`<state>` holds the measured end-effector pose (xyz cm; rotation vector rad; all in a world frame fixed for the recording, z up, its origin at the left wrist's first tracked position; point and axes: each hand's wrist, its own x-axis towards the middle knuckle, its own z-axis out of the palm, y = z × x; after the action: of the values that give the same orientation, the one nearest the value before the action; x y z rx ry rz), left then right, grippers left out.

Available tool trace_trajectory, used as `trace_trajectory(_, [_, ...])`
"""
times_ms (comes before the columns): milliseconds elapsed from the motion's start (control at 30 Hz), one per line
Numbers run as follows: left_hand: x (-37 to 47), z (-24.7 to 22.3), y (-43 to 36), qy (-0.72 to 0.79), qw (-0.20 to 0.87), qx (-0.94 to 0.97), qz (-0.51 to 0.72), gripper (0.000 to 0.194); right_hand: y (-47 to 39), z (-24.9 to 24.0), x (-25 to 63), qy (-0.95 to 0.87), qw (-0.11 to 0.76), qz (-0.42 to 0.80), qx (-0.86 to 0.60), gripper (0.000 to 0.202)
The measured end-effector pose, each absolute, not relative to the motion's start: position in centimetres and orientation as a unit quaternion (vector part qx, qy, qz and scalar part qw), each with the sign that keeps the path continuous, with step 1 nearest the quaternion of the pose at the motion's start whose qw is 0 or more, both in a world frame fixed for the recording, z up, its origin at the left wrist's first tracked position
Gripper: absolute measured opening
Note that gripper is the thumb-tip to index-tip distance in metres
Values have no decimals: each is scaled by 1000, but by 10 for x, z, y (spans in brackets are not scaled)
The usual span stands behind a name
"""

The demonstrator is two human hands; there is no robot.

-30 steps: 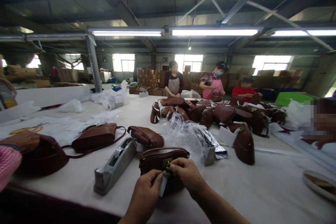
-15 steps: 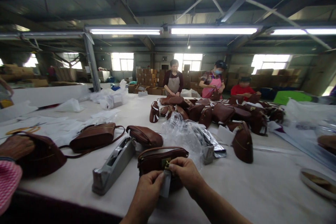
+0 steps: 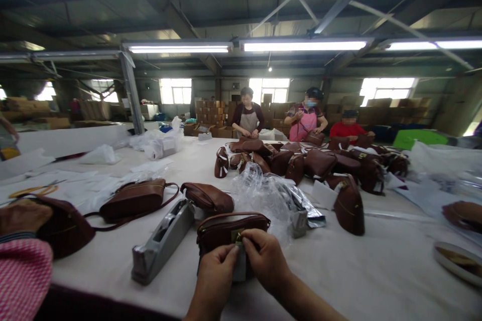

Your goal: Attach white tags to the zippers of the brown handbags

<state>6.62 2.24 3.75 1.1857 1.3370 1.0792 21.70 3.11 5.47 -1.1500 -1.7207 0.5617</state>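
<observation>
A small brown leather handbag (image 3: 226, 225) with a zip along its top stands on the table in front of me. From its brass-coloured clasp (image 3: 238, 236) hangs a pale, translucent tag (image 3: 240, 265). My left hand (image 3: 216, 271) pinches the tag's upper left edge between thumb and finger. My right hand (image 3: 266, 258) is closed at the clasp, its thumb and fingertips pressed together there. The hands hide much of the bag's lower front.
A grey tape dispenser (image 3: 161, 243) stands left of the bag, with another brown bag (image 3: 208, 197) behind. Crumpled clear plastic (image 3: 259, 195) lies beyond. A co-worker's hand (image 3: 24, 216) grips a bag at far left. Several people work across the table (image 3: 376, 271) behind piled bags.
Both hands stay at the clasp and tag, with small finger shifts; the tag now hangs straighter. The co-worker's checked sleeve at left has come further into view.
</observation>
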Motion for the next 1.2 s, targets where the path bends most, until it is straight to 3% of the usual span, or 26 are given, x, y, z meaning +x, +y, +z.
trace_trajectory(200, [73, 51, 19, 553, 510, 474, 456, 46, 35, 66, 226, -783, 423, 167, -424, 20])
trace_trajectory(567, [83, 36, 16, 539, 527, 361, 549, 55, 43, 65, 224, -696, 449, 313, -465, 19])
trace_trajectory(767, [86, 30, 6, 499, 623, 292, 526, 60, 44, 61, 224, -742, 443, 214, -457, 20])
trace_trajectory(933, [92, 29, 10, 491, 631, 300, 520, 54, 46, 62, 227, -792, 431, 121, -414, 20])
trace_trajectory(1200, [90, 22, 17, 506, 583, 352, 529, 55, 47, 78, 228, -825, 406, 125, -373, 22])
